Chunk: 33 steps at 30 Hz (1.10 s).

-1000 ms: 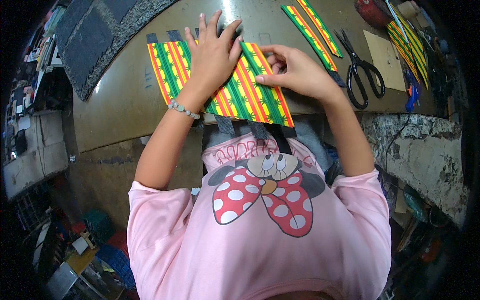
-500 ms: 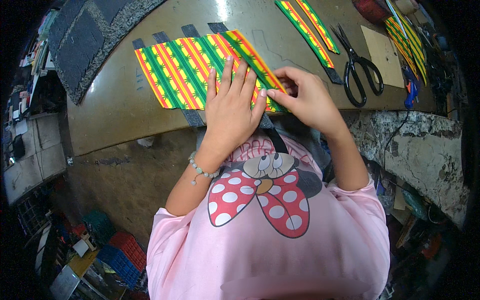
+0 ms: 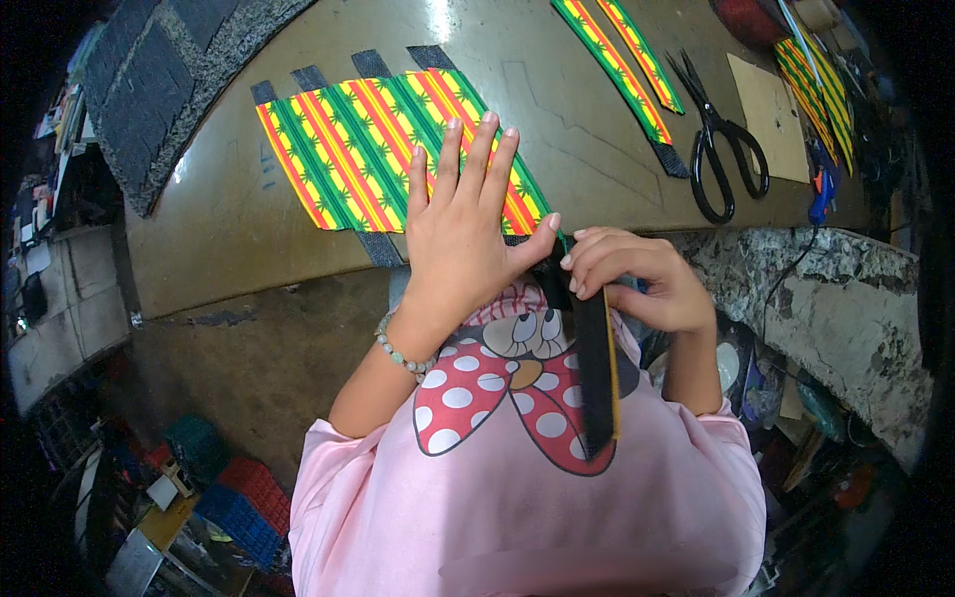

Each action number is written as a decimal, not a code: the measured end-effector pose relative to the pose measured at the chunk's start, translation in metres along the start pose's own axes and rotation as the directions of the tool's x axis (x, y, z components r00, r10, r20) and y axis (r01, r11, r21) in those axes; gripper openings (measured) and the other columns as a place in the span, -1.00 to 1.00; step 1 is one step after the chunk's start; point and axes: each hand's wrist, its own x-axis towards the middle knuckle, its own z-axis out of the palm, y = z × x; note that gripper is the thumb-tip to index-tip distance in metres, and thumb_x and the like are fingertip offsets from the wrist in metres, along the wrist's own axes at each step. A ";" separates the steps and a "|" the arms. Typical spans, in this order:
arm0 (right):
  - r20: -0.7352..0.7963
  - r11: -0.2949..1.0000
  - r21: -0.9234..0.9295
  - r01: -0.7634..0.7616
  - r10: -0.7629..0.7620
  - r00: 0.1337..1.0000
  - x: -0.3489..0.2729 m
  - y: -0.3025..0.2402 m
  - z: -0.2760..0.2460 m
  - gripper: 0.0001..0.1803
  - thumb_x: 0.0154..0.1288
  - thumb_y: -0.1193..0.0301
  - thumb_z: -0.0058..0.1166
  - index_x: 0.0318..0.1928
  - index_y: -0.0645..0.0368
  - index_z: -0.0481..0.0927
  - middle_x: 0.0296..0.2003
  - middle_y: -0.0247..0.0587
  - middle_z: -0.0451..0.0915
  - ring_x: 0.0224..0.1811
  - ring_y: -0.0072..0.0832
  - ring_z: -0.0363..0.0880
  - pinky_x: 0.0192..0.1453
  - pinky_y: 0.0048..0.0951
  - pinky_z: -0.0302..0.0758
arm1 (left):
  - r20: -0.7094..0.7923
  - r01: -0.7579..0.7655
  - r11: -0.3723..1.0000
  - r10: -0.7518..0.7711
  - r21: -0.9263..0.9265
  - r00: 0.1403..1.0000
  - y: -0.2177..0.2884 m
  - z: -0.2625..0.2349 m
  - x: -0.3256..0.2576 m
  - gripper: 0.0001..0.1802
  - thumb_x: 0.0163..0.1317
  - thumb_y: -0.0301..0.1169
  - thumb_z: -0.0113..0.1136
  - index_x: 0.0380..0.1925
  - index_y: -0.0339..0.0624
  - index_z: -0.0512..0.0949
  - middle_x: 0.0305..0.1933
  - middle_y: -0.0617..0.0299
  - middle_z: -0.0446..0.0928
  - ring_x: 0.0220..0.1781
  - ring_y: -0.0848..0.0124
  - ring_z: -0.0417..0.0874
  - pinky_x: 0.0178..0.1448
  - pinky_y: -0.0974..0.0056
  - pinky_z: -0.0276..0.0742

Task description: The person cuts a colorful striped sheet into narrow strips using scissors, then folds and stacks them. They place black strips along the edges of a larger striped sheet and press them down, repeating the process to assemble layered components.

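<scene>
My left hand lies flat, fingers spread, on a panel of green, yellow and red leaf-print strips. Dark grey tabs stick out along the panel's far edge, and another shows at its near edge. Off the table's near edge, my right hand pinches a long strip, its dark side facing up with a thin yellow edge. The strip hangs down over my shirt; its upper end comes close to the panel's near right corner. Whether it joins the panel there, I cannot tell.
Black scissors and two loose printed strips lie on the table to the right. Beyond them are a tan card, a blue glue gun and more printed strips. A dark woven piece covers the far left.
My right hand has moved nearer to me and to the right, bringing the folded-up strip off the panel, dark side up. My left hand stays pressed on the panel.
</scene>
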 end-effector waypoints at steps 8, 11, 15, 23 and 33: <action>-0.472 0.857 -0.429 -0.286 0.057 0.880 0.020 -0.005 0.035 -0.81 0.10 0.62 0.22 -0.23 0.32 0.57 -0.28 -0.01 0.60 -0.17 -0.06 0.59 -0.06 -0.24 0.52 | 0.078 0.016 0.999 -0.014 -0.036 0.997 0.000 -0.009 0.002 -0.06 0.00 0.12 0.30 0.34 -0.15 0.32 0.48 0.13 0.20 0.53 0.08 0.13 0.53 -0.14 -0.08; -0.517 0.800 -0.528 -0.284 -0.038 0.855 0.023 -0.006 0.047 -0.80 0.10 0.60 0.27 -0.24 0.36 0.56 -0.30 0.03 0.58 -0.23 -0.03 0.58 -0.13 -0.22 0.52 | 0.102 0.020 0.999 -0.015 -0.043 0.995 -0.001 -0.009 0.002 -0.06 0.01 0.11 0.30 0.36 -0.12 0.30 0.49 0.14 0.19 0.54 0.09 0.10 0.54 -0.14 -0.11; -0.491 0.856 -0.467 -0.222 -0.042 0.870 0.017 -0.006 0.050 -0.78 0.12 0.61 0.26 -0.20 0.34 0.56 -0.30 0.00 0.59 -0.21 -0.08 0.60 -0.11 -0.22 0.53 | 0.096 0.050 0.997 -0.044 -0.062 0.994 0.000 -0.007 0.003 -0.06 0.02 0.11 0.29 0.37 -0.11 0.29 0.50 0.15 0.18 0.55 0.11 0.07 0.55 -0.13 -0.14; -0.368 0.865 0.158 -0.476 0.499 0.785 0.012 -0.029 0.027 -0.63 0.16 0.53 0.34 -0.01 0.33 0.57 -0.15 -0.18 0.69 -0.17 -0.49 0.69 -0.05 -0.45 0.60 | 0.077 0.033 0.999 -0.030 -0.034 0.997 -0.003 -0.002 0.004 -0.04 0.07 0.20 0.20 0.37 -0.17 0.28 0.50 0.12 0.17 0.56 0.13 0.06 0.56 -0.13 -0.18; -0.485 0.416 -0.811 -0.413 -0.082 0.871 0.090 -0.007 -0.079 -0.46 0.26 0.16 0.24 0.09 0.33 0.57 -0.18 0.05 0.63 -0.11 -0.07 0.60 0.08 -0.22 0.50 | -0.099 -0.054 0.969 0.030 -0.243 0.995 -0.034 -0.036 0.010 -0.27 0.32 -0.02 0.08 0.35 -0.28 0.27 0.45 -0.14 0.22 0.51 -0.13 0.13 0.50 -0.21 -0.01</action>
